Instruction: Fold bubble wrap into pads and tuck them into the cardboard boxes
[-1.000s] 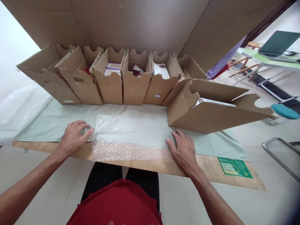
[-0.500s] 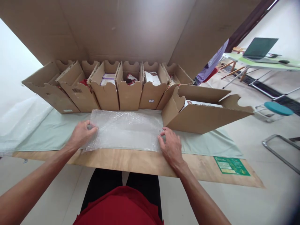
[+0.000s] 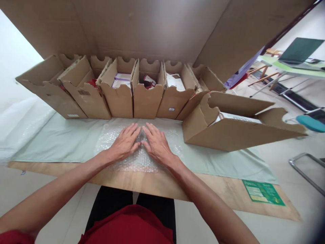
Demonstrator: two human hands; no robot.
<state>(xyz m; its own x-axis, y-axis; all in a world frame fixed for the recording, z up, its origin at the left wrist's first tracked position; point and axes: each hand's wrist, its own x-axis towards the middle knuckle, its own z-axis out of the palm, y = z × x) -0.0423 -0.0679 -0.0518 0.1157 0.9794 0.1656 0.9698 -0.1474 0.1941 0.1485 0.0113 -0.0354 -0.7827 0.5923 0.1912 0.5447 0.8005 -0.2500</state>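
A sheet of clear bubble wrap (image 3: 108,140) lies flat on the pale green cloth (image 3: 63,140) that covers a wooden table (image 3: 162,184). My left hand (image 3: 125,142) and my right hand (image 3: 156,144) rest side by side on the middle of the sheet, palms down, fingers stretched out and nearly touching. Both hands are open and hold nothing. Most of the sheet's centre is hidden under them.
A row of several open cardboard bins (image 3: 119,91) with packets inside stands along the back of the table. A larger cardboard box (image 3: 236,130) lies to the right. A big cardboard panel (image 3: 152,27) rises behind. A green sticker (image 3: 262,192) marks the table's right corner. A desk with a laptop (image 3: 299,51) stands far right.
Both hands left the sheet's left and right edges and came together on its middle. The bubble wrap, pushed away from the table's front edge, now lies flat under my palms.
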